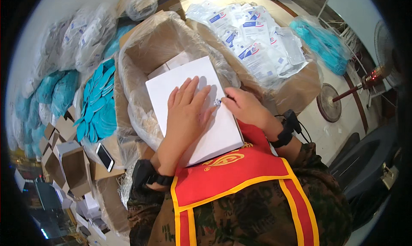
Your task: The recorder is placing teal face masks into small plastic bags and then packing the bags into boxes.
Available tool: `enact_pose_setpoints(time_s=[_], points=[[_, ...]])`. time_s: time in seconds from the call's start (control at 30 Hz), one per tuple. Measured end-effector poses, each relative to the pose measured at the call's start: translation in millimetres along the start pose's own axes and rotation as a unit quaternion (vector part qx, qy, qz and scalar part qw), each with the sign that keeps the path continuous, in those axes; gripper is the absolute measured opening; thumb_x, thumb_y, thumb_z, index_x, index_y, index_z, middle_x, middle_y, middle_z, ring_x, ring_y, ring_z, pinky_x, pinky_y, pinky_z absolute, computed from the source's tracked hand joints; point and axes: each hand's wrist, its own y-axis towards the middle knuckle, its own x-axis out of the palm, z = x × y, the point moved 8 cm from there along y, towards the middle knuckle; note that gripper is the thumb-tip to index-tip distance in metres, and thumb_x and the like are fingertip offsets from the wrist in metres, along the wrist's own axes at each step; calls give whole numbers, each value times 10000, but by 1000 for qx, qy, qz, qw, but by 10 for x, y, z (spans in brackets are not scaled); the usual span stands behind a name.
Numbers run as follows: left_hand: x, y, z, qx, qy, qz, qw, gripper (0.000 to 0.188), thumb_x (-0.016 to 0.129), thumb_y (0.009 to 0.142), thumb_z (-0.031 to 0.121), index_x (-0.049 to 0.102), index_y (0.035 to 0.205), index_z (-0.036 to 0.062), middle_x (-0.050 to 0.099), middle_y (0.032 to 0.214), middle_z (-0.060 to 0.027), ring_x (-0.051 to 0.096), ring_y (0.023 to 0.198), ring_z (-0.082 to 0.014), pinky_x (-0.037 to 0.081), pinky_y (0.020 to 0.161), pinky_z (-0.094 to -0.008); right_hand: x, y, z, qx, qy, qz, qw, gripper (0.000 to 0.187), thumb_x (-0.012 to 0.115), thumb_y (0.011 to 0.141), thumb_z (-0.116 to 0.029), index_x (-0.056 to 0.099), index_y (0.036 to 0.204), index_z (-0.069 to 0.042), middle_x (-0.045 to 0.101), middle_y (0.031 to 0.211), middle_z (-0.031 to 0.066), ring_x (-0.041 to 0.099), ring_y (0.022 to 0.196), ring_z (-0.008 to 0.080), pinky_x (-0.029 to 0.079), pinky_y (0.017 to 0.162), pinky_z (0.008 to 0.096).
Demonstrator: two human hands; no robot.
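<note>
A flat white box (223, 136) lies tilted in front of me, its near end against my red apron with yellow edging (257, 168). My left hand (186, 110) rests flat on the box's top face, fingers stretched out and slightly apart. At the right edge of the box is my right hand (246, 107), thumb on top and the other fingers curled at the side. Behind the box stands a large cardboard carton (150, 42) lined with clear plastic. Inside it, partly covered, lie more white boxes (176, 60).
Turquoise flat pieces (101, 102) fill a carton at left, with a phone (105, 156) beside it. Empty small boxes (73, 166) pile up lower left. Printed plastic packets (257, 40) heap at upper right, near a turquoise bag (324, 44) and a standing fan (330, 102).
</note>
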Motion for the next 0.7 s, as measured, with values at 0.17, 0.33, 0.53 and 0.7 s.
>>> enact_pose_setpoints(time_s=[0.17,0.33,0.53,0.7], points=[[346,198,-20,52,10,18,998,431,654,823,224,585,1236,121,488,1367,-177,439,1281,-362,326,1051,-492,34,-28,15,-40,-65,55,996,203,528,904,-209,521,888,-7,588,837,249,573,815,440,457,714,501],[428,202,-8,43,31,22,998,362,613,867,194,603,1224,140,515,1354,-162,473,1266,-337,342,1043,-480,35,20,64,-5,-101,28,994,239,530,917,-250,535,891,-13,612,814,227,596,775,429,470,680,500],[445,228,-9,33,39,40,998,304,593,888,152,632,1189,156,564,1306,-141,517,1236,-301,358,1037,-455,41,70,70,-14,-149,15,989,260,530,926,-269,545,874,-15,624,754,216,624,713,403,490,638,493],[474,209,22,30,47,49,997,300,599,883,146,636,1181,152,565,1305,-143,520,1233,-295,364,1035,-450,39,47,41,-40,-189,38,980,244,527,928,-251,544,859,-18,616,689,201,629,643,380,503,579,466]])
